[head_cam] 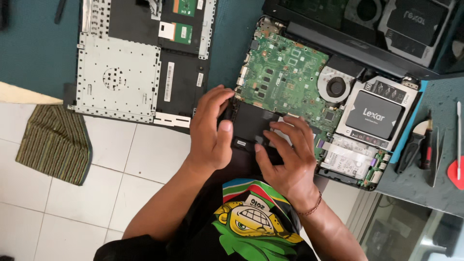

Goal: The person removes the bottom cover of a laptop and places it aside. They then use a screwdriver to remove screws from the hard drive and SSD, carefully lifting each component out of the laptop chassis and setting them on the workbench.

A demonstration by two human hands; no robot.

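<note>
Both hands worked the black battery bay (251, 123) at the opened laptop's (309, 92) seven o'clock corner. The left hand (210, 128) gripped its edge; the right hand (285, 152) lay open, fingers pressing flat. Even, gentle pressure probably suited the green motherboard (285, 72) alongside.

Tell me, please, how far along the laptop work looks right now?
Done: the keyboard cover is off and lies aside, baring the green board, fan and drive. In hand: left hand and right hand press on the black battery. Left: the laptop remains open.

A single head-worn camera looked almost straight down from close above, over the person's chest, onto both hands at the near edge of the teal surface (38, 53), with white floor tiles (111, 188) visible below that edge.
</note>
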